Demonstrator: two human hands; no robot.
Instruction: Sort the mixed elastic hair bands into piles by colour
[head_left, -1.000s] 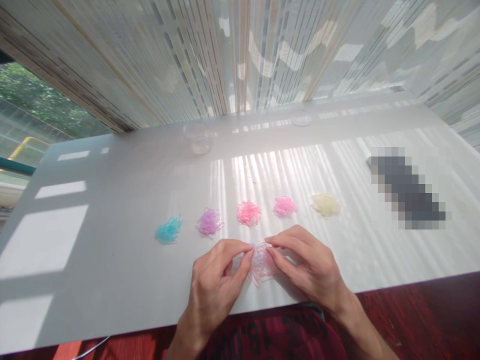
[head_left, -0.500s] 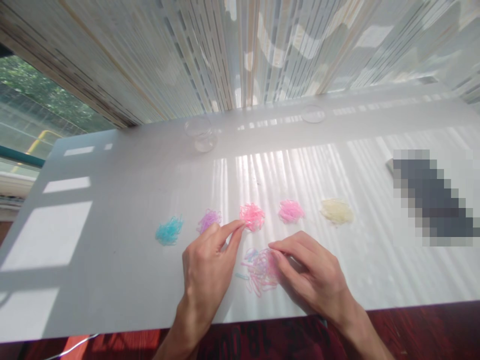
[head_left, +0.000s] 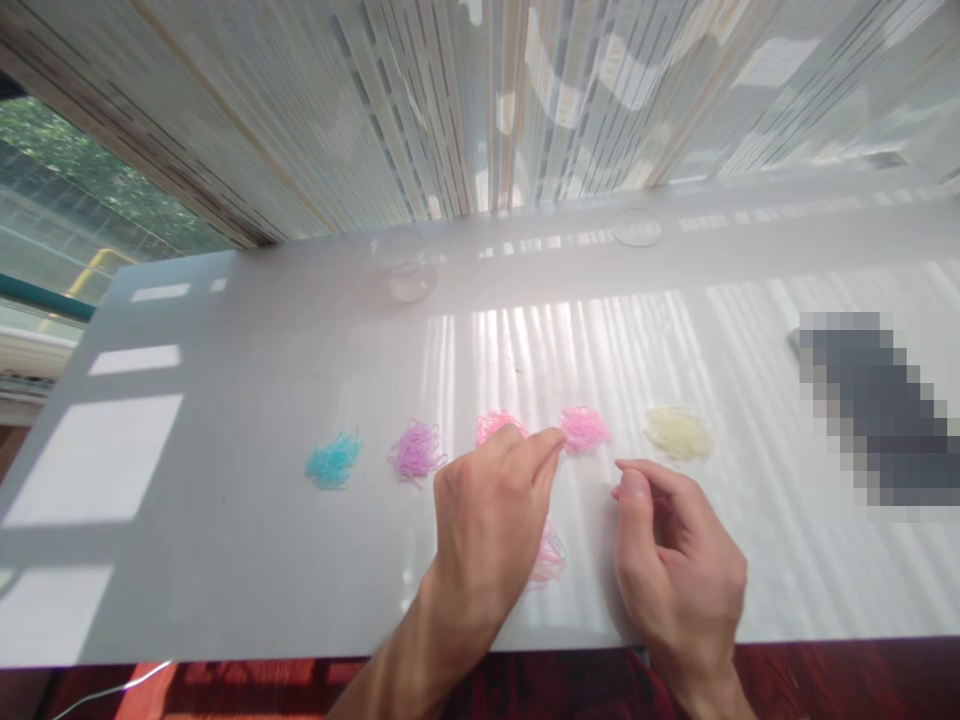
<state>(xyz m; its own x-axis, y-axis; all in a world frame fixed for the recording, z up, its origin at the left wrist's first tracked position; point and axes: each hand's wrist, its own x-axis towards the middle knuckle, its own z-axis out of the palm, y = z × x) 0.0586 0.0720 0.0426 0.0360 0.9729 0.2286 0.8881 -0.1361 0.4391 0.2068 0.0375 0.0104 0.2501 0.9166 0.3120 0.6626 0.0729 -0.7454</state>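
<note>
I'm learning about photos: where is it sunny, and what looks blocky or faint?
Head view: sun brightens the table in patches at left and stripes behind the light pink pile; head view, right: a blocky dark shape; head view, back: a faint clear container.

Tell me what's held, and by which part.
Cannot be told: the left hand pinches at the lighter pink pile, anything caught is hidden; the right hand shows nothing clear in its grip.

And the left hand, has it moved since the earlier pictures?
Yes, the left hand has moved right: half a second ago its fingertips were at the coral pile; now they are at the left edge of the pink pile.
</note>
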